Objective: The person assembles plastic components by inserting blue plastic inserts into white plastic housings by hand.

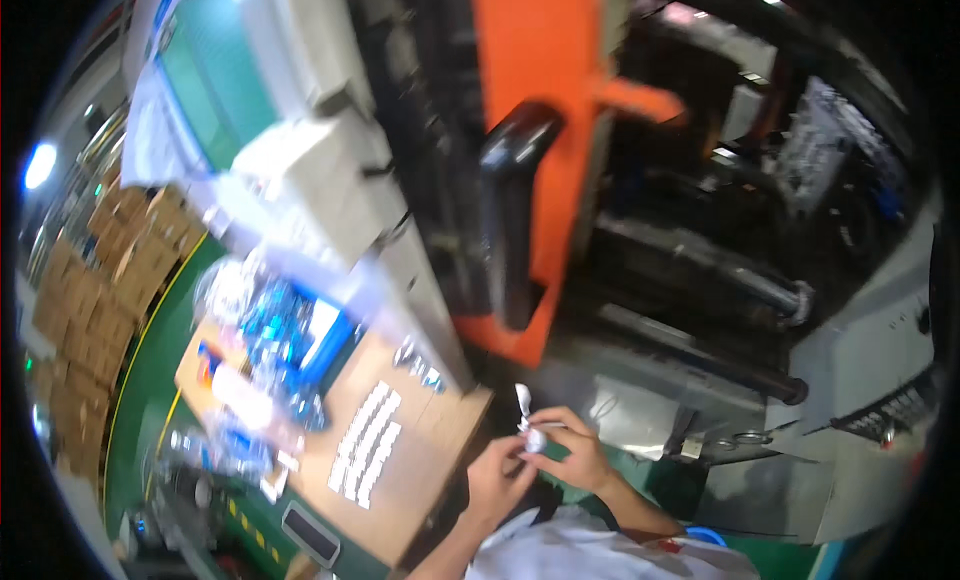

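Small white piece [536,441] pinched at fingertips of both hands, just right of wooden table [435,455]; left hand [497,475] closed on its left side, right hand [578,458] gripping opposite, thumb and forefinger bent; light pinch, steady wrists likely suit it best; white rows [366,445] lie on table; blue tray [335,355] at table's far side; orange panel [525,50] beyond table, rightward.

A lamp [40,166] glared white at the far left, and the bench [437,440] was brightly lit. The machine interior [690,180] lay dim with small glints. Blur softened most outlines, and straight edges bent toward a black rim.
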The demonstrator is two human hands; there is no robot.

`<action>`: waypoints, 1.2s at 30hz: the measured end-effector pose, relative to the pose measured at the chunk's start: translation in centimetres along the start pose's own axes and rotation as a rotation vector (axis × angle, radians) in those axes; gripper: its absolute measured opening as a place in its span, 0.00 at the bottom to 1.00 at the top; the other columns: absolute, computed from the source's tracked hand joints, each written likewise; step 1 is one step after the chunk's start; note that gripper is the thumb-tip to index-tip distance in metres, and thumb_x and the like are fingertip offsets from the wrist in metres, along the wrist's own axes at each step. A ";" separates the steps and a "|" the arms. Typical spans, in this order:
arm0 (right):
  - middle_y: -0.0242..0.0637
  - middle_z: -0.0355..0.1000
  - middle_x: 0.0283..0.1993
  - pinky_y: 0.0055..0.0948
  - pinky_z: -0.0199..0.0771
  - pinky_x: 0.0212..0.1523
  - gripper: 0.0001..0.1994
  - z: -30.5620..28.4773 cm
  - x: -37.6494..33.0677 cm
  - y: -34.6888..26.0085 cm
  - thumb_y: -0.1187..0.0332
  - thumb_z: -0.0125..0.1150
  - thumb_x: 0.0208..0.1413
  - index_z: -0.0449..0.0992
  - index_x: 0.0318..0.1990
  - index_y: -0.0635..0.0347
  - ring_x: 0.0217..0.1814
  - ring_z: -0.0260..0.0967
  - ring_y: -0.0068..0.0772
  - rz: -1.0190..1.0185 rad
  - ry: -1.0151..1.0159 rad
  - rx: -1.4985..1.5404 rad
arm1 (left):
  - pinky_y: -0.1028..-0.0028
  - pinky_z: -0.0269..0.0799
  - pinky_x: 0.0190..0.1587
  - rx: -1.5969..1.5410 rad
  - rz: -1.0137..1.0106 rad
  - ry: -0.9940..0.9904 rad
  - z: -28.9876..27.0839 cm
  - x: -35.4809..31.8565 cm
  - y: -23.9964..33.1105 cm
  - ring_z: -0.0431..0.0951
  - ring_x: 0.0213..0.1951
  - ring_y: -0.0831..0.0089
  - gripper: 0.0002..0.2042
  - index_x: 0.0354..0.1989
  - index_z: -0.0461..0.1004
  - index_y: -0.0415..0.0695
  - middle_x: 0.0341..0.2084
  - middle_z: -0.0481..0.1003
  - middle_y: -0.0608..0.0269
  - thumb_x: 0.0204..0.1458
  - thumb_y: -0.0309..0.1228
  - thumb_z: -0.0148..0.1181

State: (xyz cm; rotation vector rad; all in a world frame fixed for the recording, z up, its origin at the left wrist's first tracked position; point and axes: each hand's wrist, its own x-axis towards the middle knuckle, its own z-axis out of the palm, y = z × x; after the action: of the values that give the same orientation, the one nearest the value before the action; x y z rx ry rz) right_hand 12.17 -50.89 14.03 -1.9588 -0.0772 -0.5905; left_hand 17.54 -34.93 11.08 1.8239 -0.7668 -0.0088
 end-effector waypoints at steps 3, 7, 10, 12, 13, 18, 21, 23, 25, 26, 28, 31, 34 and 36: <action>0.41 0.72 0.49 0.32 0.76 0.48 0.18 4.9 0.4 -1.1 0.70 0.74 0.44 0.79 0.43 0.65 0.48 0.74 0.40 -0.067 -0.085 -0.012 | 0.72 0.76 0.34 0.116 -0.024 0.180 -3.3 -3.4 -1.5 0.81 0.34 0.63 0.16 0.46 0.74 0.39 0.35 0.79 0.53 0.47 0.22 0.67; 0.40 0.74 0.47 0.32 0.77 0.45 0.16 9.3 1.7 -2.3 0.73 0.70 0.48 0.77 0.45 0.63 0.46 0.75 0.41 -0.168 -0.180 0.078 | 0.75 0.72 0.40 -0.384 -0.508 0.389 -7.8 -7.0 -2.8 0.78 0.33 0.74 0.09 0.44 0.76 0.35 0.34 0.80 0.58 0.58 0.26 0.58; 0.40 0.76 0.42 0.33 0.77 0.43 0.12 11.4 2.6 -2.8 0.76 0.67 0.48 0.78 0.43 0.62 0.42 0.76 0.41 -0.157 -0.260 0.103 | 0.77 0.69 0.42 -0.690 -0.702 0.474 -11.0 -7.9 -1.9 0.76 0.35 0.74 0.10 0.43 0.77 0.34 0.34 0.80 0.58 0.60 0.28 0.56; 0.40 0.76 0.40 0.33 0.77 0.40 0.10 12.7 2.8 -3.2 0.78 0.66 0.48 0.79 0.40 0.62 0.40 0.76 0.41 -0.247 -0.336 0.101 | 0.78 0.67 0.43 -0.707 -0.738 0.465 -12.2 -9.1 -2.1 0.76 0.36 0.75 0.11 0.42 0.77 0.33 0.34 0.79 0.58 0.60 0.29 0.56; 0.39 0.76 0.39 0.33 0.78 0.39 0.09 13.4 2.8 -3.7 0.78 0.66 0.48 0.79 0.38 0.63 0.39 0.77 0.40 -0.271 -0.333 0.094 | 0.77 0.67 0.43 -0.661 -0.775 0.488 -12.4 -9.8 -2.5 0.75 0.37 0.75 0.11 0.42 0.77 0.33 0.34 0.79 0.60 0.60 0.29 0.55; 0.37 0.76 0.35 0.31 0.78 0.36 0.07 16.0 2.2 -4.0 0.77 0.69 0.46 0.81 0.35 0.62 0.35 0.76 0.37 -0.347 -0.433 0.067 | 0.77 0.64 0.44 -0.747 -0.823 0.585 -12.5 -11.9 -4.1 0.71 0.40 0.77 0.10 0.43 0.78 0.36 0.38 0.76 0.67 0.60 0.29 0.56; 0.36 0.77 0.36 0.30 0.78 0.36 0.08 16.7 1.3 -3.7 0.76 0.69 0.46 0.81 0.36 0.62 0.35 0.76 0.36 -0.326 -0.434 0.082 | 0.76 0.63 0.46 -1.010 -0.872 0.597 -12.7 -13.0 -5.1 0.70 0.42 0.78 0.11 0.45 0.78 0.40 0.38 0.75 0.68 0.61 0.32 0.56; 0.36 0.77 0.36 0.30 0.78 0.35 0.08 16.7 0.9 -3.4 0.76 0.70 0.46 0.81 0.36 0.62 0.35 0.76 0.36 -0.329 -0.433 0.068 | 0.75 0.63 0.46 -1.088 -0.885 0.625 -12.4 -12.5 -4.8 0.70 0.42 0.78 0.11 0.47 0.77 0.42 0.38 0.75 0.69 0.61 0.34 0.57; 0.36 0.77 0.36 0.30 0.78 0.35 0.08 16.6 0.0 -3.1 0.76 0.69 0.46 0.81 0.36 0.62 0.35 0.77 0.35 -0.317 -0.467 0.087 | 0.75 0.62 0.46 -1.156 -0.897 0.649 -12.1 -12.4 -4.7 0.70 0.42 0.78 0.12 0.48 0.76 0.45 0.37 0.75 0.69 0.61 0.36 0.57; 0.36 0.77 0.36 0.29 0.78 0.35 0.08 16.6 -0.4 -2.9 0.76 0.69 0.46 0.81 0.37 0.62 0.35 0.77 0.35 -0.313 -0.500 0.106 | 0.74 0.62 0.46 -1.196 -0.864 0.716 -11.7 -12.5 -5.1 0.71 0.41 0.78 0.13 0.49 0.76 0.45 0.36 0.75 0.70 0.61 0.38 0.57; 0.36 0.77 0.35 0.29 0.78 0.35 0.08 16.3 -0.9 -2.7 0.76 0.69 0.46 0.82 0.36 0.62 0.34 0.77 0.35 -0.294 -0.483 0.119 | 0.74 0.62 0.47 -1.231 -0.838 0.780 -11.4 -12.6 -6.0 0.71 0.41 0.79 0.14 0.50 0.75 0.46 0.36 0.75 0.71 0.61 0.40 0.57; 0.36 0.77 0.34 0.29 0.78 0.35 0.07 15.6 -1.1 -2.1 0.76 0.69 0.46 0.82 0.35 0.62 0.33 0.77 0.35 -0.237 -0.424 0.116 | 0.77 0.64 0.43 -1.083 -0.949 0.892 -12.1 -13.2 -7.6 0.70 0.38 0.83 0.13 0.47 0.76 0.48 0.35 0.75 0.74 0.60 0.40 0.59; 0.36 0.78 0.33 0.28 0.77 0.34 0.06 14.9 -0.9 -0.8 0.77 0.70 0.45 0.82 0.32 0.63 0.32 0.77 0.34 -0.186 -0.375 0.091 | 0.80 0.64 0.36 -0.936 -1.029 0.841 -11.8 -15.1 -9.2 0.70 0.32 0.85 0.11 0.45 0.76 0.47 0.33 0.75 0.74 0.60 0.39 0.60; 0.36 0.78 0.33 0.28 0.76 0.33 0.06 14.6 -0.8 0.1 0.77 0.70 0.45 0.82 0.33 0.62 0.32 0.76 0.33 -0.183 -0.365 0.063 | 0.81 0.64 0.33 -0.859 -1.077 0.823 -11.3 -16.0 -10.1 0.70 0.30 0.85 0.11 0.44 0.77 0.45 0.31 0.75 0.73 0.59 0.38 0.60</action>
State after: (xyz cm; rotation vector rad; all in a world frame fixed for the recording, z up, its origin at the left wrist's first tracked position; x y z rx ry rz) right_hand 16.92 -38.11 8.66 -1.9902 -0.5006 -0.3362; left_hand 13.93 -15.48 1.38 1.0342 0.7531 -0.2323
